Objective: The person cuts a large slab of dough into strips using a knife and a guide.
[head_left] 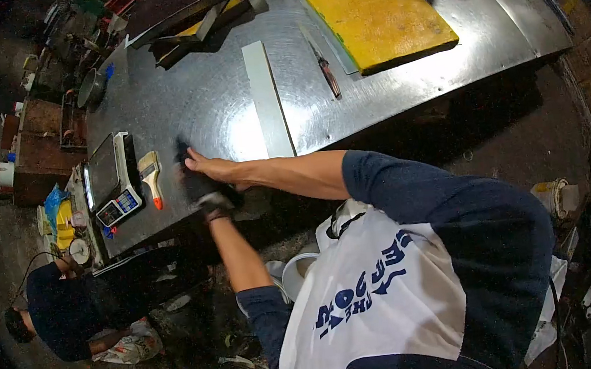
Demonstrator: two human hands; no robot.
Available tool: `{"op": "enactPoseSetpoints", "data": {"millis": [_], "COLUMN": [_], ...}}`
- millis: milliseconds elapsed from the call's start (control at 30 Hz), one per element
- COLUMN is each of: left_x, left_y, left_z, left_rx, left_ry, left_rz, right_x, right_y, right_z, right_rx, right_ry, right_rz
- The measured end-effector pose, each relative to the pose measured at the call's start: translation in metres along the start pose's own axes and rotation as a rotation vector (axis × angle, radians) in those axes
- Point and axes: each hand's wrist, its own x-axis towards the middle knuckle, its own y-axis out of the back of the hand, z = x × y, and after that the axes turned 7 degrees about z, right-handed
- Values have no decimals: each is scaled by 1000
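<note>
My left hand (214,201) is covered by what looks like a dark glove with a greyish cuff at the wrist. Its fingers are dark and smeared by motion. My bare right hand (218,169) lies across it, fingers closed on the dark glove (198,184). Both hands are over the left front edge of the metal table (178,96). Beside them on the tabletop lies a paintbrush (150,174) with a pale handle and orange tip. Just past the brush stands a digital scale (113,178) with a lit keypad.
A pale flat strip (266,94) and a knife (322,63) lie mid-table. Farther right is a thick yellow slab (383,20). Dark metal angle pieces (203,21) sit at the back. Another person (71,309) is bent over at lower left. A white bucket (297,271) stands below the table edge.
</note>
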Motion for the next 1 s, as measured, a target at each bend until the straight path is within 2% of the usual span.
{"op": "enactPoseSetpoints", "data": {"millis": [33, 100, 133, 167, 200, 267, 300, 367, 400, 433, 467, 500, 533, 567, 600, 633, 700, 733, 767, 833, 867, 900, 933, 967, 1000], "left_x": [-6, -37, -36, -44, -67, -107, -113, -121, -117, -108, -102, -91, -76, -62, -50, -41, -23, -33, -43, -23, -14, -10, -12, -13, -10], "left_y": [-36, -104, -137, -120, -109, 33, 45, 58, 60, 60, 58, 54, 46, 37, 25, 6, -8, 13, 36, 23, 20, 20, 26, 29, 26], "left_z": [17, 9, 17, 26, 36, 96, 95, 87, 91, 101, 109, 112, 110, 104, 94, 88, 79, 91, 104, 84, 72, 66, 68, 74, 81], "left_rx": [-133, -392, -528, -662, -661, -456, -455, -1178, -1177, -934, -656, -664, -899, -1121, -1524, -1705, -1687, -1550, -1447, -1592, -1432, -1271, -1345, -1465, -1383], "left_ry": [-40, -121, -162, -203, -192, -334, -326, -136, -128, -49, 23, 13, 146, 277, 67, 78, 197, 284, 334, 320, 338, 347, 399, 419, 349], "left_rz": [40, 116, 156, 194, 193, 82, 76, 27, 33, 478, 894, 887, 752, 599, 545, 536, 553, 602, 663, 638, 658, 673, 654, 677, 674], "right_x": [13, 60, 66, 64, 64, 75, 76, 72, 61, 31, 29, 31, 38, 22, 53, 84, 9, 10, -7, -8, -9, -11, -13, -13, -8], "right_y": [3, 17, 25, 33, 37, 50, 51, 51, 50, 45, 38, 28, 6, -4, -13, -17, 3, 2, 9, 20, 29, 43, 53, 58, 64], "right_z": [9, 45, 50, 50, 51, 46, 46, 31, 21, 2, 15, 26, 44, 32, 58, 84, 21, 24, 12, 10, 10, 11, 14, 17, 13], "right_rx": [-6, 292, 197, 104, 104, 122, 181, 186, 249, 318, 393, 459, 481, 322, 362, 404, 172, 305, 297, 68, 76, 69, 63, 75, 146], "right_ry": [5, 63, 90, 115, 108, 131, 172, 237, 172, 104, 120, 146, 52, -18, 58, 133, -93, -78, -116, -139, -132, -132, -136, -135, -61], "right_rz": [-9, -67, 19, 106, 193, 175, 222, 244, 104, -26, -136, -244, -168, -51, -109, -162, -59, -100, -165, -134, -121, -223, -325, -312, -154]}}
